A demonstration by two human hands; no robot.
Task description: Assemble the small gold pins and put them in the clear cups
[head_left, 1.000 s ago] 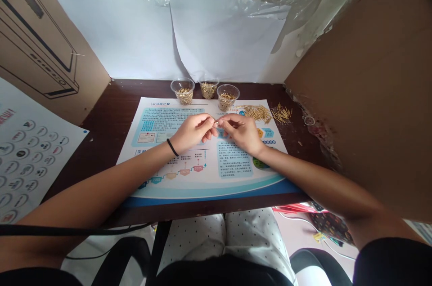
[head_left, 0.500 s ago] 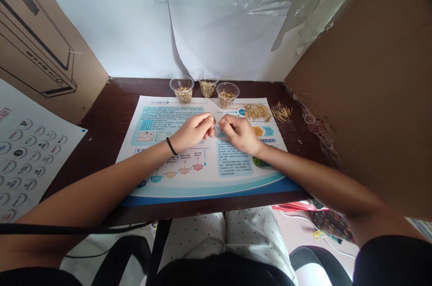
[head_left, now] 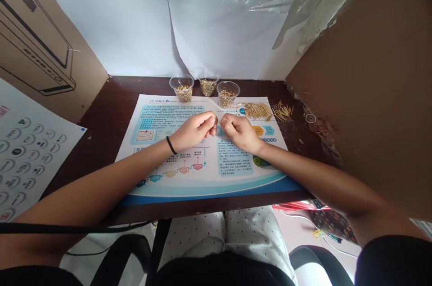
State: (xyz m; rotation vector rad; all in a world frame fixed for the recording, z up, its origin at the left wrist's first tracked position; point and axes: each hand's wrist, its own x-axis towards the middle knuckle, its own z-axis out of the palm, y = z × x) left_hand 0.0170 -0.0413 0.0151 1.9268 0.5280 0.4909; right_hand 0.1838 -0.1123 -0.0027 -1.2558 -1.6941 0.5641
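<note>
Over the printed sheet at bench centre, left hand and right hand stay close, both grips clamped on one thin gold pin.

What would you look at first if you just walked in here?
The left hand and right hand meet in the middle, pinching a thin gold pin over a blue printed sheet. Just beyond them stand three clear plastic cups of gold pins, and a shiny heap of loose gold pins lies to the right.
</note>
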